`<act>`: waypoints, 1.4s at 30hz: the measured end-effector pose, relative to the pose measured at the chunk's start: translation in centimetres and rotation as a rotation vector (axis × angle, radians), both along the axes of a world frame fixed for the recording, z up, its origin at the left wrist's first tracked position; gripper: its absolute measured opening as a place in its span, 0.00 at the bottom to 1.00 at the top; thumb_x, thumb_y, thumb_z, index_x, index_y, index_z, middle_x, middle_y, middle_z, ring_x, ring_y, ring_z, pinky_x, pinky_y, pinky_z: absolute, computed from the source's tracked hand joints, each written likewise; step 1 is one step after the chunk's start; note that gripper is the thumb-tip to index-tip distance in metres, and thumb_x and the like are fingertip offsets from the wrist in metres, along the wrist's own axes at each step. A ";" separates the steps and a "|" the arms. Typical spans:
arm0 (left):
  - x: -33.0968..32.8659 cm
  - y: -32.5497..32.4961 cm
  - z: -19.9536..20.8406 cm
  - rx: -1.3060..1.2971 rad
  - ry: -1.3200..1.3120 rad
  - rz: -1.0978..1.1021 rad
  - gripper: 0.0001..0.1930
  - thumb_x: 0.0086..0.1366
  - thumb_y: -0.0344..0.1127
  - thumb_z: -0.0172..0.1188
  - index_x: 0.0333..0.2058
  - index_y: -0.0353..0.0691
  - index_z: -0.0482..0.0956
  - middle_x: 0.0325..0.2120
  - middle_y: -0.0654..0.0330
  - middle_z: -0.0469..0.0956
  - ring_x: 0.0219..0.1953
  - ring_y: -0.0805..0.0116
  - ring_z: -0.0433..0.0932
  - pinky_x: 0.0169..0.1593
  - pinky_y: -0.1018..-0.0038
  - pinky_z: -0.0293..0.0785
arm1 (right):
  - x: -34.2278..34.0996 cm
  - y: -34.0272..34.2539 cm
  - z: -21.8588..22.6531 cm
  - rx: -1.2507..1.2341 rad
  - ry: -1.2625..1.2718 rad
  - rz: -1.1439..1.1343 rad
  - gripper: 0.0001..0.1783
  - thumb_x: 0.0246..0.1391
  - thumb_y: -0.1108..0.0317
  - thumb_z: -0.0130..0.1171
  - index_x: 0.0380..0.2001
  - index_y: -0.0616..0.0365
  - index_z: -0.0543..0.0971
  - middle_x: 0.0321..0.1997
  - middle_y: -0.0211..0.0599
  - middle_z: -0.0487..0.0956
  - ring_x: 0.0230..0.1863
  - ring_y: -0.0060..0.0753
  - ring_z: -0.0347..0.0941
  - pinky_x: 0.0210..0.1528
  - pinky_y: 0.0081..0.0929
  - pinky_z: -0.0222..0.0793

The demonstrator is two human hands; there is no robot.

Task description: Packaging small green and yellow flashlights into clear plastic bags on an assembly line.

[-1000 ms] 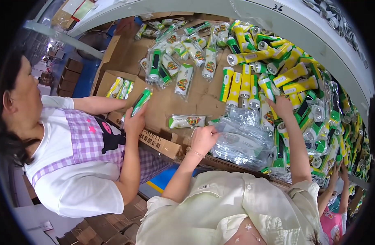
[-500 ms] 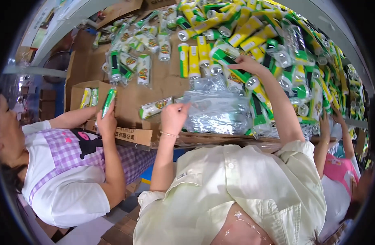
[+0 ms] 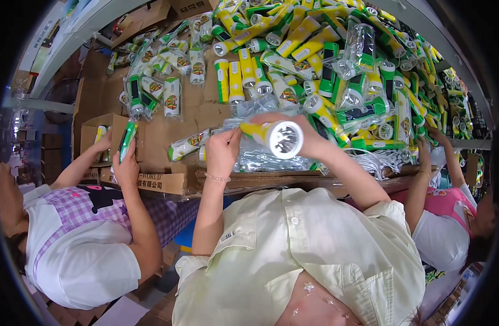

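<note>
In my right hand [image 3: 309,136] is a yellow flashlight [image 3: 258,132], its round clear lens facing toward me and its tail end pointing at my left hand. My left hand [image 3: 223,152] is closed in a pinch at the edge of a clear plastic bag [image 3: 238,142], just beside the flashlight's tail; the flashlight partly hides this bag. Beneath both hands lies a stack of flat clear bags [image 3: 260,164]. Several yellow flashlights [image 3: 235,81] stand side by side just beyond the stack. A bagged green-and-white flashlight [image 3: 188,144] lies left of my left hand.
A large heap of yellow and green flashlights [image 3: 309,41] covers the far and right side. White cords [image 3: 377,162] lie at the near right edge. A co-worker's hand [image 3: 127,163] at left holds a green flashlight by an open carton [image 3: 100,127]. Another person's hands [image 3: 431,146] work at right.
My right hand has come back from the heap toward my left hand, now with a yellow flashlight in it. My left hand stays near the bag stack. The whole view has shifted slightly.
</note>
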State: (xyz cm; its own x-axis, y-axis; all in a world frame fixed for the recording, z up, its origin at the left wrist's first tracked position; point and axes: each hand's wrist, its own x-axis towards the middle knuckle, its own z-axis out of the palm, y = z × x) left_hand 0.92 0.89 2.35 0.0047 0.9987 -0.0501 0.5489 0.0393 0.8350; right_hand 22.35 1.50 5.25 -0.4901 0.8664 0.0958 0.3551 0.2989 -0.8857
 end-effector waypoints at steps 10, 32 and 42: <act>0.3 -1.3 2.2 -0.021 -0.167 -0.044 0.09 0.60 0.31 0.56 0.37 0.34 0.80 0.15 0.56 0.74 0.19 0.82 0.65 0.24 0.78 0.65 | -0.3 0.0 -1.0 0.477 -0.459 -0.029 0.24 0.42 0.66 0.61 0.46 0.49 0.70 0.37 0.34 0.78 0.30 0.44 0.77 0.26 0.37 0.72; -1.1 -0.8 0.3 -0.246 -0.123 0.114 0.11 0.62 0.36 0.56 0.31 0.32 0.81 0.09 0.64 0.71 0.12 0.80 0.70 0.18 0.80 0.65 | 5.6 3.6 2.6 0.230 -0.497 -0.175 0.11 0.47 0.59 0.61 0.33 0.50 0.80 0.29 0.35 0.80 0.28 0.39 0.78 0.30 0.33 0.71; -1.7 0.6 0.3 -0.299 -0.127 0.103 0.10 0.60 0.32 0.57 0.36 0.32 0.81 0.14 0.64 0.74 0.15 0.80 0.71 0.19 0.81 0.69 | 16.8 -4.6 0.5 -0.062 -0.781 -0.494 0.07 0.42 0.66 0.62 0.29 0.52 0.83 0.24 0.37 0.80 0.26 0.37 0.77 0.30 0.30 0.72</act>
